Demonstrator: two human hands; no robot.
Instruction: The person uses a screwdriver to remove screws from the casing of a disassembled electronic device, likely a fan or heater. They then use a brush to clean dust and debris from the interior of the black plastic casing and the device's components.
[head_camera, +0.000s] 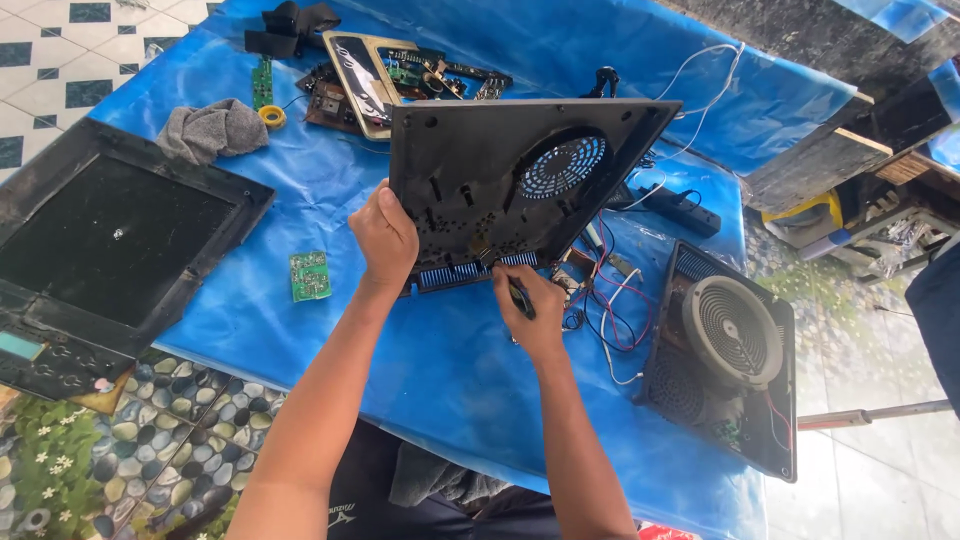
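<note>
My left hand (385, 238) grips the lower left edge of a black plastic cooker base cover (500, 180), which is tilted up on its edge over the blue sheet. The cover has a round fan grille and a row of vent slots along its bottom. Closed around a dark-handled screwdriver (520, 297), my right hand (530, 310) points its tip up at the cover's bottom edge near the slots.
An open induction cooker (725, 360) with its round coil lies at the right, loose wires (610, 310) beside it. A black glass cooktop panel (110, 245) lies at left. A green circuit board (310, 275), a grey rag (212, 130) and more boards sit on the blue tarp (450, 370).
</note>
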